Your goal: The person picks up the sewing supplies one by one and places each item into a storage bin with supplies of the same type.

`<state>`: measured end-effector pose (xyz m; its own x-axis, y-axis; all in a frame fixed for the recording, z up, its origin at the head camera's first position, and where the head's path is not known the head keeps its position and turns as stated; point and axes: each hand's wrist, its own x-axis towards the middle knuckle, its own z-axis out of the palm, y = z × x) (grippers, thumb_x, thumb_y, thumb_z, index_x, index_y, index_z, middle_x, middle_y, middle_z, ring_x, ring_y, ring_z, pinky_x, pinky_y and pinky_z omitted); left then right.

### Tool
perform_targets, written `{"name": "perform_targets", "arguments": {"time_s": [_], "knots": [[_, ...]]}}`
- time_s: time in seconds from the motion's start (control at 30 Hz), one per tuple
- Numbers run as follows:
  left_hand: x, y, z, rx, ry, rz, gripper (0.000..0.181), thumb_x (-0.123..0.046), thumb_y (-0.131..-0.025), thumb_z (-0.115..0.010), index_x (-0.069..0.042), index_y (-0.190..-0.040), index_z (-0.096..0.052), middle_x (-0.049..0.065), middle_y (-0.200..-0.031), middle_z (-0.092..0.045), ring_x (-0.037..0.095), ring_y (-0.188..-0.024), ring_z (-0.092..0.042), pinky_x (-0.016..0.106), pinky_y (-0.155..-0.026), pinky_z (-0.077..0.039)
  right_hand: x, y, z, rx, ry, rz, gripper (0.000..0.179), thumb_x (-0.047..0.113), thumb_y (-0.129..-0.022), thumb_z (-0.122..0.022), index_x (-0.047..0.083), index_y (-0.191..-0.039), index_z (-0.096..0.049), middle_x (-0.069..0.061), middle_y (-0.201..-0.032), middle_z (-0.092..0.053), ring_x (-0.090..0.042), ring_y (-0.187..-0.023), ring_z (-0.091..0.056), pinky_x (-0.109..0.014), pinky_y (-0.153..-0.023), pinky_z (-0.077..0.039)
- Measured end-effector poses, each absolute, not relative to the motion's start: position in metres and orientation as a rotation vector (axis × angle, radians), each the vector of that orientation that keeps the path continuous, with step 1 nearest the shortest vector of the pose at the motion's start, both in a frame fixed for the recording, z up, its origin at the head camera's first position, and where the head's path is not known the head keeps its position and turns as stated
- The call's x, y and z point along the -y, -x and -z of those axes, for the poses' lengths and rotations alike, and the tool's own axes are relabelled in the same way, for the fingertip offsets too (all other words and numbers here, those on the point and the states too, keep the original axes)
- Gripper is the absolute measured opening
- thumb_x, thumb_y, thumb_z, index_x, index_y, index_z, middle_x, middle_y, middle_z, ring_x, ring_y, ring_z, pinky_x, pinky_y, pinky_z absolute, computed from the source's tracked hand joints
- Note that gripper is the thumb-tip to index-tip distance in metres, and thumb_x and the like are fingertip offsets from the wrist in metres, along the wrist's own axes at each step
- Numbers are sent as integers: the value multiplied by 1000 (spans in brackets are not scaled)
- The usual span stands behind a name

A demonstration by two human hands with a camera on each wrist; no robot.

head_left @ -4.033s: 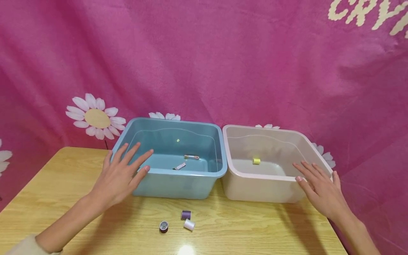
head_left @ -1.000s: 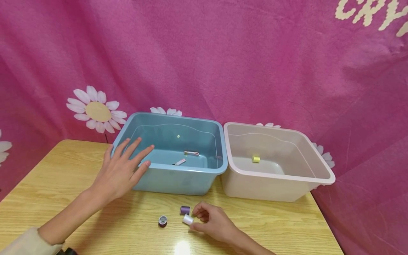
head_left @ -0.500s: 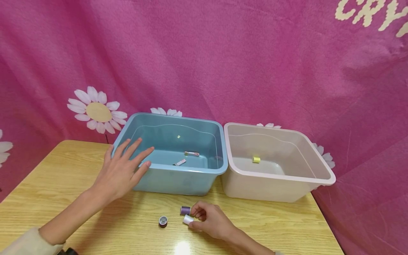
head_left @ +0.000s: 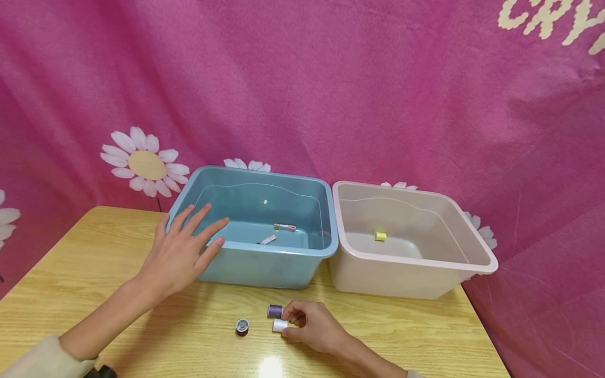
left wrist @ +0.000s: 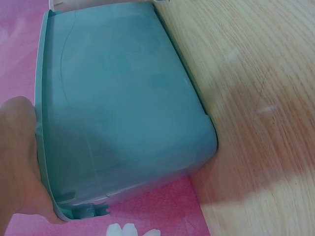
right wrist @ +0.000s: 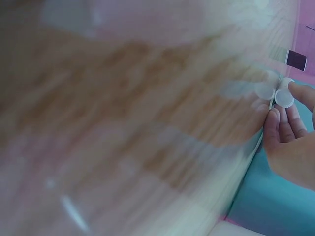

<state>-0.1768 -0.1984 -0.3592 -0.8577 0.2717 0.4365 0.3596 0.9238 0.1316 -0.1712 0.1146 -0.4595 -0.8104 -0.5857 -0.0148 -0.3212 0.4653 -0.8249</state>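
Observation:
My right hand [head_left: 314, 326] pinches a white spool of thread [head_left: 279, 325] at its right end, between thumb and curled fingers; the spool lies on the table. Just behind it lies a purple spool [head_left: 274, 311]. To the left a dark spool [head_left: 242, 327] stands on end. In the right wrist view the white spool's round end [right wrist: 284, 98] shows beside the fingertips. My left hand [head_left: 181, 254], fingers spread, rests at the front left of the blue bin [head_left: 264, 270]; the left wrist view shows that hand [left wrist: 19, 157] along the bin's rim.
Two small labelled thread bundles, one a pale skein [head_left: 284, 227], the other a white-banded piece [head_left: 268, 240], lie inside the blue bin. Against it on the right stands a pale pink bin [head_left: 392, 278] holding a yellow spool [head_left: 380, 236]. A pink curtain [head_left: 302, 89] hangs behind the wooden table [head_left: 402, 336].
My right hand has come from the pink bin's rim to the spools and closed on the white one, which has turned slightly straighter. My left hand has stayed put.

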Motion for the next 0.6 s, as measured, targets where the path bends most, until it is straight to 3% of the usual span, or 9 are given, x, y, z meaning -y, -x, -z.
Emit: {"name": "perform_targets", "arguments": {"time_s": [0.6], "knots": [[197, 176, 358, 2678, 456, 281, 45, -37, -101, -53, -20, -143, -58, 19, -152, -40, 47, -137, -31, 76, -102, -19, -118, 172, 458, -2432, 933, 1122, 21, 6, -80, -83, 16, -90, -68, 14, -87, -61, -1, -79, -55, -20, -73, -50]]}}
